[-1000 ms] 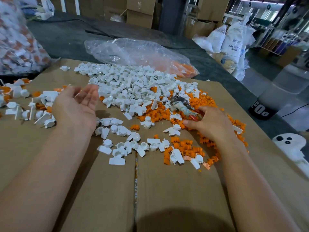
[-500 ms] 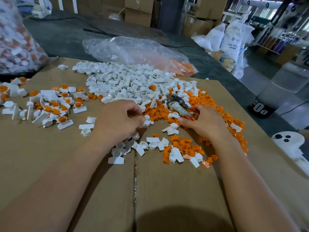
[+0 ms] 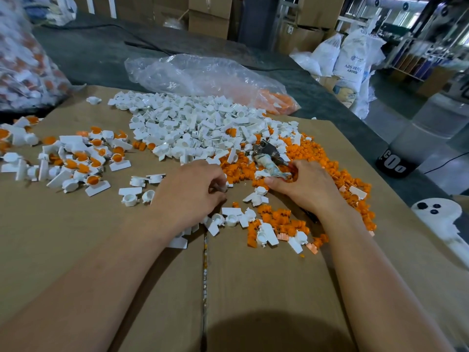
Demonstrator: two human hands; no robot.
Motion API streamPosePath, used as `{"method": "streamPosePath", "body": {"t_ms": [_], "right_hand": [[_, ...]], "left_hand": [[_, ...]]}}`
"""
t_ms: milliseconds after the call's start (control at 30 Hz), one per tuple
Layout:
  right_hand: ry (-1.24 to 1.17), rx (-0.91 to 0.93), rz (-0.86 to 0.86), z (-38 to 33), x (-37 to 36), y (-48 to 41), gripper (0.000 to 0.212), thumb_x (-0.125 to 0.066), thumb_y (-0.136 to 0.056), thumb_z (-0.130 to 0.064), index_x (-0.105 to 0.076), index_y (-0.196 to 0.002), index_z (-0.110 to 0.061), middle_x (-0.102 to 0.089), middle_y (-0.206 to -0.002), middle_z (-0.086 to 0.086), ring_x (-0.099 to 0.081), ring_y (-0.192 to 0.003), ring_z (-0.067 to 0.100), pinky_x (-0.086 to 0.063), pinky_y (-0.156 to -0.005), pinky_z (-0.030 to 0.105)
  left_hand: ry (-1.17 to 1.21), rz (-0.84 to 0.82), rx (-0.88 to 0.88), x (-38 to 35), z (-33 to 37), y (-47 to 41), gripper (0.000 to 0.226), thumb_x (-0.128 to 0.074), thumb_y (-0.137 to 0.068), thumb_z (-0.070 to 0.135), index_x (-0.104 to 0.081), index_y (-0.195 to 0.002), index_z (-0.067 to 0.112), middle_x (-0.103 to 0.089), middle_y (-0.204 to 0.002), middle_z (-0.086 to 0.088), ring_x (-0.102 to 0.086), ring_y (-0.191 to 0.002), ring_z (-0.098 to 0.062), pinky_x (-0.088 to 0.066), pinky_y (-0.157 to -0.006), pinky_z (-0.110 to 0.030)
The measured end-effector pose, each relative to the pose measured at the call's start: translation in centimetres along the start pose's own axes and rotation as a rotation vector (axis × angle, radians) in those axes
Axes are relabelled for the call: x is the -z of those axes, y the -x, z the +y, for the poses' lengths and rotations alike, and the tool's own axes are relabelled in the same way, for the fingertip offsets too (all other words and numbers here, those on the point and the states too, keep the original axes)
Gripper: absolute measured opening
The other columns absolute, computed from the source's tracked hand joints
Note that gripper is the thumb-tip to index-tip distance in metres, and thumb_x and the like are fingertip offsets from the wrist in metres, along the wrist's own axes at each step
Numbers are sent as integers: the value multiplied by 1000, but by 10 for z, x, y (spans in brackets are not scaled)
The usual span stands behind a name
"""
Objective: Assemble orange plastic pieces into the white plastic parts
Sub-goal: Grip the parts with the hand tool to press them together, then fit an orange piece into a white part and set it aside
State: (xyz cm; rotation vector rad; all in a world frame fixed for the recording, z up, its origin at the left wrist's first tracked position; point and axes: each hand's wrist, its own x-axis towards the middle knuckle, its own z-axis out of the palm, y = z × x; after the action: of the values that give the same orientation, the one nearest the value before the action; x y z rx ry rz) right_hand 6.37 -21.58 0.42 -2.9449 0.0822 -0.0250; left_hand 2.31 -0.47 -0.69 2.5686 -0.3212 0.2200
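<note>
Orange pieces (image 3: 330,170) under right hand (image 3: 304,190), white part (image 3: 222,187) — pinched in left hand (image 3: 190,194)

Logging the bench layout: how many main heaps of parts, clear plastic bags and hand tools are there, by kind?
Main heaps: 3 (white parts, orange pieces, assembled ones)
Clear plastic bags: 2 (back, left)
Hand tool: 1
Total: 6

- A white sack (image 3: 354,60) standing far right carries a small dark logo and, under it, the print "ABS RESI", its last letters lost in a fold; the smaller line below is too blurred to read.
- A black base (image 3: 391,162) on the floor at right bears large white characters like "00", seen at a slant.
</note>
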Motion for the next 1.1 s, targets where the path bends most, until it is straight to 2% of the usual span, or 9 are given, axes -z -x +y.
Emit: {"method": "streamPosePath", "body": {"t_ms": [233,300,367,467,600,767,867,967,1100], "right_hand": [[-56,41,41,0,4,3,82,-52,-76,-66,-37,-137,-14,-39,-137,11,-34,-127,26,-29,-106,42],[-173,121,141,-2,9,9,72,-58,-79,-56,-40,-136,-17,-37,-140,6,-33,-129,21,-28,-103,34],[-312,267,197,-8,15,17,50,-63,-80,-45,-55,-123,-23,-50,-124,-1,-46,-111,4,-34,-89,16],[-408,464,53,-21,19,31,16,-65,-78,-38,-65,-93,-33,-55,-84,-15,-50,-72,-9,-37,-62,4],[-197,551,-181,-26,11,32,23,-62,-85,-30,-65,-108,-27,-52,-95,-7,-50,-77,1,-40,-69,19],[-101,572,-181,-27,7,31,24,-58,-89,-22,-63,-112,-25,-48,-101,-4,-47,-85,8,-40,-75,24],[-123,581,-156,-26,6,30,23,-55,-91,-20,-62,-112,-24,-46,-96,-8,-45,-85,6,-37,-71,16],[-149,588,-120,-25,6,29,25,-50,-94,-17,-61,-115,-22,-48,-95,-10,-44,-86,5,-32,-67,9],[-232,600,-73,-27,6,30,27,-50,-93,-17,-60,-117,-23,-47,-88,-16,-45,-86,3,-34,-68,8]], "left_hand": [[5,31,7,-2,1,1,2,-61,-87,21,-63,-87,23,-63,-93,6,-56,-90,-15,-49,-78,-35],[2,41,4,-2,0,1,3,-62,-87,23,-62,-90,23,-62,-93,6,-55,-90,-15,-49,-78,-35],[-7,46,-22,-1,0,1,14,-63,-86,28,-62,-99,25,-57,-91,8,-52,-87,-12,-46,-75,-29],[-44,28,-81,-1,0,0,19,-63,-86,28,-65,-104,25,-48,-89,7,-49,-87,-16,-43,-71,-29],[-66,17,-74,-3,-2,-2,12,-62,-87,28,-65,-97,22,-50,-91,6,-50,-89,-14,-41,-73,-27],[475,164,109,5,1,-2,14,-63,-87,17,-61,-87,31,-56,-82,16,-55,-69,2,-41,-57,-3],[855,168,210,11,1,-2,25,-60,-88,10,-63,-89,35,-63,-86,6,-62,-68,4,-51,-61,-11],[1168,104,277,16,4,-2,27,-53,-89,-1,-65,-100,21,-60,-92,-9,-66,-69,-6,-53,-63,-16],[1239,54,287,18,7,-2,28,-51,-88,-6,-65,-98,15,-56,-95,-17,-67,-66,-11,-55,-64,-19]]}}
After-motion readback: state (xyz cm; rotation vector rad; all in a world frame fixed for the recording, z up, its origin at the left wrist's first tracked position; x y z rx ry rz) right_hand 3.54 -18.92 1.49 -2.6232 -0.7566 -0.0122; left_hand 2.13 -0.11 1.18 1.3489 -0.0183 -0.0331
